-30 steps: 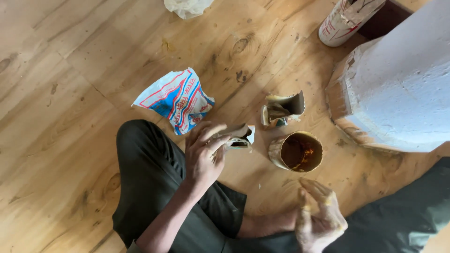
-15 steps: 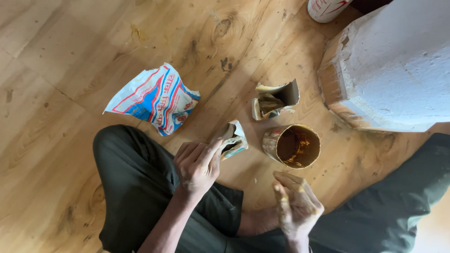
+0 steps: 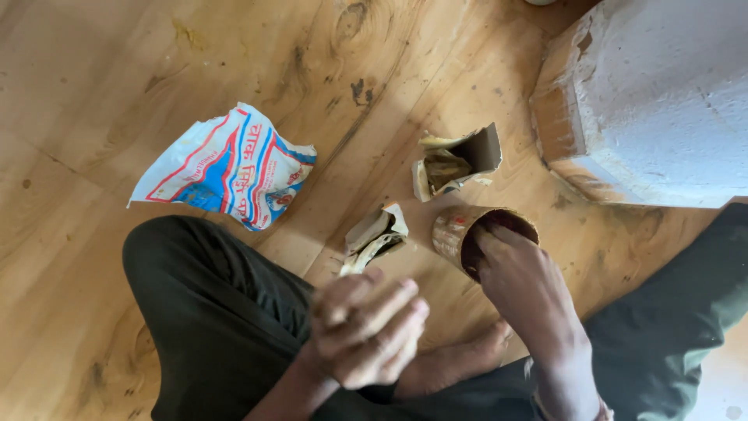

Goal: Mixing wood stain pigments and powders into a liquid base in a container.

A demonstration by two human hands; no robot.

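The small brown cup (image 3: pixel 485 238) is reached into by the right hand (image 3: pixel 523 290), fingers dipped inside; the left hand (image 3: pixel 366 327) is loosely curled, empty (blurred). A careful withdrawal seems called for.

Looks like home, lived-in room, not workshop or shop. Wood-grain floor (image 3: pixel 117 93) with knots, scuffs, dark stains. Person sits cross-legged straight on floor, dark trousers, bare foot (image 3: pixel 460 362) tucked under. No worktop; things lie loose on floor: crumpled printed bag (image 3: pixel 230 168), two torn cardboard packets (image 3: pixel 456 160) (image 3: pixel 374 238), small brown-stained tin (image 3: pixel 467 234). Rough whitewashed block (image 3: pixel 662 93) with bare brick-coloured edge stands at upper right, like plastered wall base or pillar. Soft daylight across boards.
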